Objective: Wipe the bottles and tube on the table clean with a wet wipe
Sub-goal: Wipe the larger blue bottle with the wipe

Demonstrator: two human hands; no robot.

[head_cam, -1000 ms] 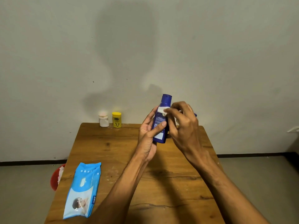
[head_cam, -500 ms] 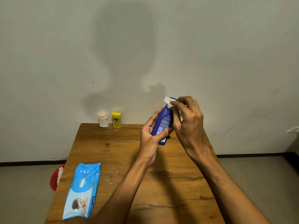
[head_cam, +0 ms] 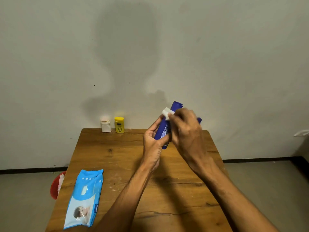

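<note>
left hand (head_cam: 153, 145): grip clamped on blue plastic bottle (head_cam: 162, 131), above wooden worktop (head_cam: 117, 156)
right hand (head_cam: 186, 131): grip pinching white wet wipe (head_cam: 166, 113) against bottle

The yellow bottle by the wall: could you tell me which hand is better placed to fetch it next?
Left, probably: the left hand is nearer the yellow bottle, and the right hand holds the wipe. The blue bottle must go down first.
</note>
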